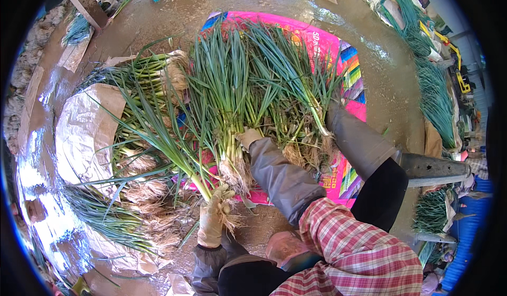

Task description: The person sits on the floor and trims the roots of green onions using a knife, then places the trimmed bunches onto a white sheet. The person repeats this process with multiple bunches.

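My gloved left hand (216, 213) grips a few long green allium stalks (186, 167) just above their roots. Their leaves fan out to the upper left, and the roots hang by the glove. My right hand (248, 137), also gloved, reaches into the lower part of a thick upright-lying bunch of green allium stalks (227, 110). Its fingertips are hidden among the stalks, so its grip cannot be made out. That bunch lies with its roots towards me on a pink printed plastic sheet (257, 197). More loose rooted stalks (295, 129) lie to its right.
At left, stacked rooted bunches (136, 161) rest partly under a pale woven sack (89, 125). Another bunch (107, 216) lies in front of them. Wet floor (392, 86) surrounds the sheet. A metal post (85, 3) stands upper left; further greens (433, 98) line the right.
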Demonstrator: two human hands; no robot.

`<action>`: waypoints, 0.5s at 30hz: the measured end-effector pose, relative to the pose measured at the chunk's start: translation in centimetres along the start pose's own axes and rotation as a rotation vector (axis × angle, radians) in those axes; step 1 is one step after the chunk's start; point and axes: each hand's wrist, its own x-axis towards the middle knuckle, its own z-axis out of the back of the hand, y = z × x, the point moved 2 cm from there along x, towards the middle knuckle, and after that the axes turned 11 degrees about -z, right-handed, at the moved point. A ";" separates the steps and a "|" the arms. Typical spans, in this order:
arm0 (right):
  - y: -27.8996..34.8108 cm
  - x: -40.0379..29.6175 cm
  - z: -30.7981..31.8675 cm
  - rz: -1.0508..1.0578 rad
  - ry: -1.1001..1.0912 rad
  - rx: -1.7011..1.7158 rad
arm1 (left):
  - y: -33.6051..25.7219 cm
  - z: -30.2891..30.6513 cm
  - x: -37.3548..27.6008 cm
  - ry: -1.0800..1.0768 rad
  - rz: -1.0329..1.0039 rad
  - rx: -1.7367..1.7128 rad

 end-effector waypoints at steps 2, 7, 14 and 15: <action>0.0 -0.8 0.6 -0.036 0.079 -0.023 | 0.1 0.1 0.1 0.002 0.016 0.002; -1.6 -7.6 6.4 0.059 0.131 0.093 | 0.4 -0.5 0.7 0.072 -0.015 0.033; -2.4 -12.3 10.9 0.192 -0.196 -0.138 | 0.1 -1.8 0.6 0.029 -0.004 -0.106; -1.8 -13.0 10.7 0.399 -0.309 -0.270 | 0.4 -2.0 0.3 -0.010 0.015 -0.054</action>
